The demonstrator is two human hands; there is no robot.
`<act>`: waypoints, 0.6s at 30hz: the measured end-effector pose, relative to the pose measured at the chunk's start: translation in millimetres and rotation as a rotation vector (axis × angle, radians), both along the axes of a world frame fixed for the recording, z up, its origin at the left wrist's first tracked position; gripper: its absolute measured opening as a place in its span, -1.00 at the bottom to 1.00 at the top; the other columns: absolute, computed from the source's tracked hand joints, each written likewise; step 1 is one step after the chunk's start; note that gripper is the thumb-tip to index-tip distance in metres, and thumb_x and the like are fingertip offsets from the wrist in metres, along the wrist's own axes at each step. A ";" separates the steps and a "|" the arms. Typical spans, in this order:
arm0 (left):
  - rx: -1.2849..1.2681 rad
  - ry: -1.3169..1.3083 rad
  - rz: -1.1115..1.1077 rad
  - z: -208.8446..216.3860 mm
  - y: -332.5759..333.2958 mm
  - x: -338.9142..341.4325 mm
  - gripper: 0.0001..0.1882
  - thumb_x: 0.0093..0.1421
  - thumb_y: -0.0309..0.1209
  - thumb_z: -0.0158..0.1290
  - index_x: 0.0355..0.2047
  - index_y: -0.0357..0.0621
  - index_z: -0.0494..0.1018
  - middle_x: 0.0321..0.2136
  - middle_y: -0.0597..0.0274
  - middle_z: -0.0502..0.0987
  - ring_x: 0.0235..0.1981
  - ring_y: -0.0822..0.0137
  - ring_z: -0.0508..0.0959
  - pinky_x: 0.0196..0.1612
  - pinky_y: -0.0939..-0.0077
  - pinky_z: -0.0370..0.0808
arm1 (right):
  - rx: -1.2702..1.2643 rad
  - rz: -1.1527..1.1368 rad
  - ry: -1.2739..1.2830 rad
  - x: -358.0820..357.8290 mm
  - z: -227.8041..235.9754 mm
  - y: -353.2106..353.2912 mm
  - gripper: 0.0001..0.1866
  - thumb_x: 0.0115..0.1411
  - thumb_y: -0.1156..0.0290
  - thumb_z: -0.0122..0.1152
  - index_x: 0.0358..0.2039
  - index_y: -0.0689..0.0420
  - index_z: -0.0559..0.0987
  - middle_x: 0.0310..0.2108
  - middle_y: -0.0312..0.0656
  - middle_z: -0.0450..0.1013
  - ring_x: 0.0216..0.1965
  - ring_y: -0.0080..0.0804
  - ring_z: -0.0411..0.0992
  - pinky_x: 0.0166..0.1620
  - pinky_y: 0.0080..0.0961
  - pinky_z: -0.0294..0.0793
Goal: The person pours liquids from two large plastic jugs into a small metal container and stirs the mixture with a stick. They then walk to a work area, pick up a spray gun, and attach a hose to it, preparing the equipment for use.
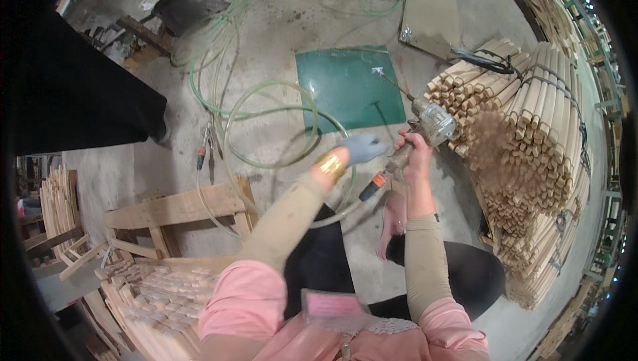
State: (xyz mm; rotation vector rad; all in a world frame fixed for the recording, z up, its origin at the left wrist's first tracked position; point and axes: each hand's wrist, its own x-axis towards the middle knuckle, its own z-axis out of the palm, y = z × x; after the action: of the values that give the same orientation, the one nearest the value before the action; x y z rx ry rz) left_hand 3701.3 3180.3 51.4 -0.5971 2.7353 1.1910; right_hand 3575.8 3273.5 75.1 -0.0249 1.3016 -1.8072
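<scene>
My right hand (417,151) grips the handle of a power drill (435,123) with a clear-looking body. A long thin bit points from the drill up and left over a green mat (349,88). At the foot of its handle is an orange and black hose coupling (373,187). My left hand (362,148), in a grey glove, hovers just left of the drill handle, apart from it. Its fingers are curled together and slightly blurred; whatever they may hold is hidden. A gold band (331,167) circles the left wrist.
Strapped bundles of wooden sticks (531,115) are stacked at the right. A pale green hose (229,121) loops over the floor, with a second coupling (201,155). A wooden frame (179,208) and more wooden pieces (159,301) stand lower left. Dark cloth (86,95) fills the upper left.
</scene>
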 end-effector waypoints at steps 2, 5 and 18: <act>0.103 -0.162 -0.011 17.1 -2.7 16.9 -0.49 0.16 0.01 -0.18 -0.04 -0.09 0.33 -0.14 -0.06 0.43 -0.12 -0.02 0.43 -0.08 0.26 0.36 | -0.065 -0.078 -0.024 -26.5 -23.6 1.1 -0.66 -0.09 0.57 -0.01 -0.22 0.36 0.35 -0.48 -0.09 0.38 -0.61 -0.46 0.31 -0.55 -0.51 0.38; 0.242 -0.192 -0.125 11.6 -3.3 117.7 -0.41 0.16 0.04 -0.16 0.05 -0.11 0.28 -0.04 -0.03 0.38 -0.02 0.07 0.39 0.03 0.32 0.29 | -0.141 -0.053 -0.128 -7.8 -35.8 -12.5 -0.52 -0.08 0.59 -0.03 -0.06 0.26 0.25 -0.40 -0.06 0.38 -0.59 -0.46 0.31 -0.52 -0.49 0.40; -0.238 -0.970 0.231 21.3 6.5 266.4 -0.52 -0.09 0.07 0.05 -0.36 -0.06 0.53 -0.33 0.01 0.52 -0.23 0.06 0.50 -0.20 0.27 0.41 | -0.299 -0.043 -0.315 -1.7 -81.6 -21.3 -0.42 -0.05 0.63 -0.03 0.05 0.04 0.19 -0.09 -0.13 0.31 -0.42 -0.40 0.37 -0.34 -0.42 0.43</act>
State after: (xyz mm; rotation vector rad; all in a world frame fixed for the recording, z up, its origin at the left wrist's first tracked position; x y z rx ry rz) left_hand 3967.8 3186.8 72.8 -1.1593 1.9844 0.3880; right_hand 3574.1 3252.2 -6.6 0.1204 0.8127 -1.9371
